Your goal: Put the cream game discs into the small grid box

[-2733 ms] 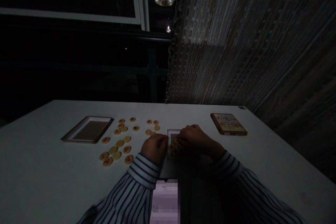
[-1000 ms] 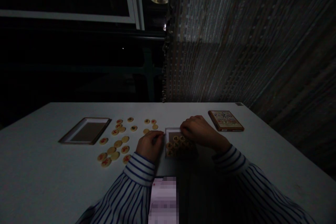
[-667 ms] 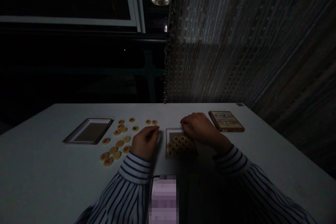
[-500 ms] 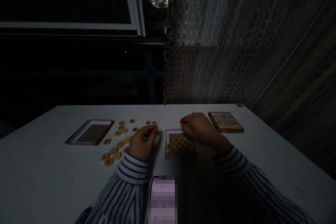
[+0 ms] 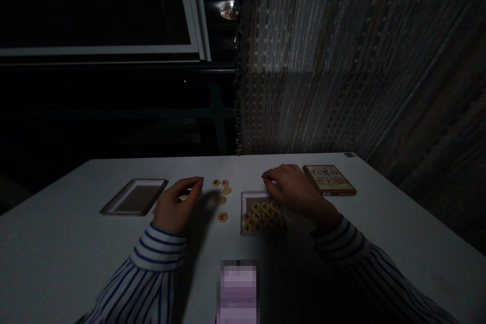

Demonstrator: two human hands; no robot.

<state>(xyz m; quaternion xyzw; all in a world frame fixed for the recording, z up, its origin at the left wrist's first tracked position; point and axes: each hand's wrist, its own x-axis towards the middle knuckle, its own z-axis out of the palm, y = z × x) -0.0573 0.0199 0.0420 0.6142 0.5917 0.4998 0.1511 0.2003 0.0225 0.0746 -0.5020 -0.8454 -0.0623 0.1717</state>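
Observation:
My left hand (image 5: 176, 206) hovers low over the left part of the table, thumb and fingertips drawn together; whether a piece is between them is hidden. It covers most of the xiangqi pieces on that side. To its right lie several loose round pieces, among them a red-marked piece (image 5: 222, 217) and a black-marked piece (image 5: 216, 182). My right hand (image 5: 290, 190) rests at the right side of a shallow box (image 5: 243, 212), fingers curled closed, their contents out of sight. Rows of black-marked pieces (image 5: 256, 216) lie face up inside this box.
An open shallow box tray (image 5: 136, 197) lies at the left. A printed box (image 5: 329, 179) sits at the back right. Near the front edge is a pixelated pink phone-like object (image 5: 238, 291). Behind the white table (image 5: 387, 243) hangs a string curtain (image 5: 311, 61).
My left hand has moved left, away from the shallow box, uncovering the red-marked piece and a blurred plain one. My right hand has stayed nearly still. The view has tilted slightly.

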